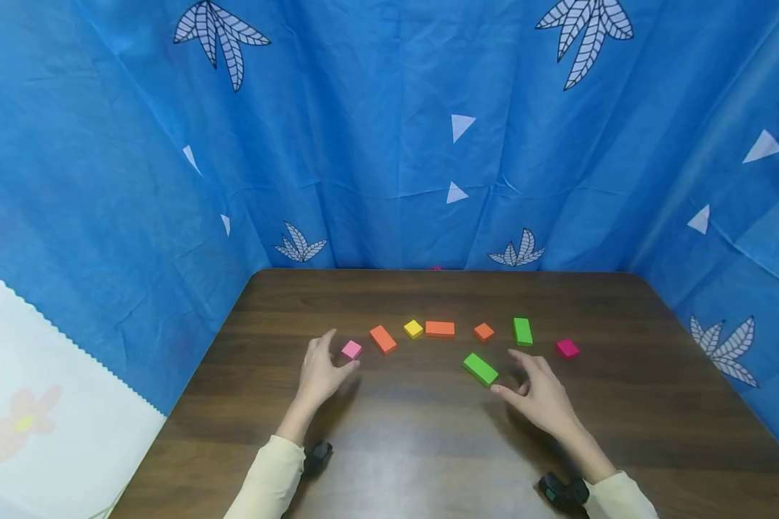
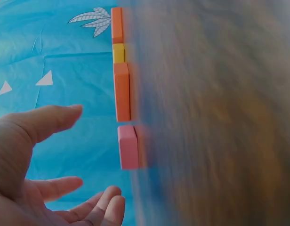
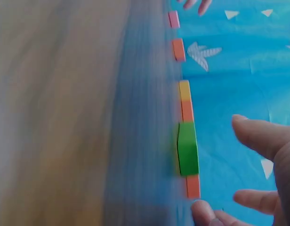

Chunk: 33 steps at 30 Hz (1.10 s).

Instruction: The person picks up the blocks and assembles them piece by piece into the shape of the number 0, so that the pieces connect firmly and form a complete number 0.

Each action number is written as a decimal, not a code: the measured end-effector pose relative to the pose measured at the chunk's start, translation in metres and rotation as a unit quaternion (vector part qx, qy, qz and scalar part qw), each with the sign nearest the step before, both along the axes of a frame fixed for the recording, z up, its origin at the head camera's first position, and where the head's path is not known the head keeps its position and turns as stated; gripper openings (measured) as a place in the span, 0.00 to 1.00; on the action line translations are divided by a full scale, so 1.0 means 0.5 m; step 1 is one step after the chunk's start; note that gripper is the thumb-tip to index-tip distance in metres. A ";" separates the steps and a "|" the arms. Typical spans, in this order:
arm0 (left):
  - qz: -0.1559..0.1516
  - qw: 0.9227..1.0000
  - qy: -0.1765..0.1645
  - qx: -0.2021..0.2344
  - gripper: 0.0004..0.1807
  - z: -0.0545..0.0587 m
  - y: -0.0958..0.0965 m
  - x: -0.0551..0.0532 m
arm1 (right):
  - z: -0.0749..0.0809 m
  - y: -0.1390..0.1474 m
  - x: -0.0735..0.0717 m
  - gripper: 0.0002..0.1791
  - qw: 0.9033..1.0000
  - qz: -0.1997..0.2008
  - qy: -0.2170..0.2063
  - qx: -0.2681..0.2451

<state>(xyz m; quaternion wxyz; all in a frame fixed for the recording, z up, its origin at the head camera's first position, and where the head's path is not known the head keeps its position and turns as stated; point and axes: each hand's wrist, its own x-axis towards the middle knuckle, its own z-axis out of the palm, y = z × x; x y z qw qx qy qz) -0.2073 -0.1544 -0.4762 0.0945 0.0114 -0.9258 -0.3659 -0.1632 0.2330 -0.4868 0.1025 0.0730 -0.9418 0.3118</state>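
Observation:
My left hand (image 1: 319, 371) is nearest the pink block (image 1: 351, 350), thumb and fingers spread apart around its near left side with nothing between them. In the left wrist view the pink block (image 2: 128, 147) stands just beyond the parted thumb (image 2: 55, 120) and fingers. My right hand (image 1: 540, 393) reaches toward a bright green oblong block (image 1: 480, 368), its thumb tip close to the block's near right end. That green block (image 3: 188, 149) also shows in the right wrist view, with the right thumb (image 3: 258, 134) held apart from the other fingers and no block in the grasp.
Across the brown wooden table (image 1: 415, 447) lie an orange oblong block (image 1: 383, 339), a yellow block (image 1: 413, 329), another orange oblong (image 1: 440, 329), a small orange block (image 1: 483, 332), a second green block (image 1: 522, 331) and a magenta block (image 1: 568, 349). A blue curtain (image 1: 363, 144) hangs behind.

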 end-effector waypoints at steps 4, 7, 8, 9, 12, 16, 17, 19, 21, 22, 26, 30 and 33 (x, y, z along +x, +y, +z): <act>0.021 0.999 -0.024 0.020 0.43 -0.012 0.012 -0.016 | -0.004 -0.025 -0.015 0.43 0.999 0.012 -0.039 -0.017; 0.042 0.998 -0.037 0.035 0.40 -0.024 0.019 -0.021 | -0.005 -0.040 -0.026 0.41 0.998 0.008 -0.052 -0.017; 0.050 0.997 -0.039 0.041 0.39 -0.029 0.021 -0.022 | -0.005 -0.044 -0.028 0.40 0.998 0.006 -0.057 -0.019; 0.057 0.997 -0.037 0.044 0.37 -0.033 0.023 -0.024 | -0.005 -0.047 -0.030 0.39 0.998 0.002 -0.061 -0.023; 0.070 0.996 -0.021 0.045 0.32 -0.044 0.025 -0.027 | -0.006 -0.055 -0.032 0.35 0.996 -0.009 -0.076 -0.038; 0.084 0.996 0.006 0.037 0.27 -0.054 0.025 -0.032 | -0.011 -0.061 -0.036 0.30 0.995 -0.026 -0.086 -0.053; 0.086 0.996 0.011 0.036 0.25 -0.055 0.025 -0.032 | -0.012 -0.062 -0.037 0.29 0.994 -0.029 -0.085 -0.055; 0.089 0.995 0.023 0.033 0.22 -0.057 0.024 -0.033 | -0.014 -0.063 -0.039 0.27 0.994 -0.035 -0.082 -0.055; 0.088 0.995 0.033 0.028 0.19 -0.059 0.024 -0.034 | -0.016 -0.064 -0.040 0.25 0.995 -0.039 -0.075 -0.055; 0.087 0.995 0.035 0.026 0.18 -0.060 0.024 -0.035 | -0.017 -0.064 -0.041 0.24 0.995 -0.042 -0.071 -0.055; 0.084 0.995 0.040 0.034 0.17 -0.060 0.023 -0.033 | -0.018 -0.065 -0.042 0.22 0.996 -0.046 -0.059 -0.053; 0.087 0.994 0.038 0.063 0.16 -0.060 0.021 -0.029 | -0.021 -0.066 -0.042 0.21 0.996 -0.048 -0.060 -0.053; 0.085 0.993 0.041 0.077 0.16 -0.060 0.018 -0.024 | -0.021 -0.066 -0.042 0.20 0.995 -0.047 -0.060 -0.058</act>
